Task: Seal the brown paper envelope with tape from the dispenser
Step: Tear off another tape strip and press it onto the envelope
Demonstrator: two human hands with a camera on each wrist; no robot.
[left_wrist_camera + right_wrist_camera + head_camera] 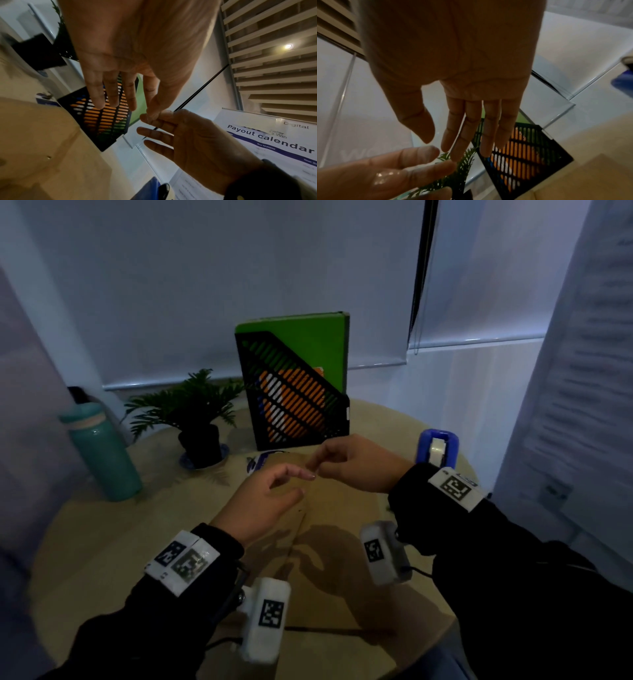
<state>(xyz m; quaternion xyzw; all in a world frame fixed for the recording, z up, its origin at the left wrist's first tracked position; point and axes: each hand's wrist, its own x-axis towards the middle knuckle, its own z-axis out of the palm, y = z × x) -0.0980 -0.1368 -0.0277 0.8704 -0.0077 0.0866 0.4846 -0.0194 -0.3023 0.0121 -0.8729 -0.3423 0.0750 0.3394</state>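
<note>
The brown paper envelope [329,529] lies flat on the round table under both hands. The blue tape dispenser [439,447] stands at the table's right edge, behind my right wrist. My left hand [303,482] hovers over the envelope with its fingers stretched out loosely. A glossy piece of clear tape [385,177] sticks to its fingers. My right hand [317,470] meets it from the right, its thumb and forefinger closing at the left forefinger's tip [150,114]. The other right fingers [154,145] are spread. The tape's end at that pinch is hard to make out.
A black mesh file holder [294,398] with green and orange folders stands at the back of the table. A small potted plant [200,419] and a teal bottle [102,453] are at the back left. A white printed banner [582,371] hangs close on the right.
</note>
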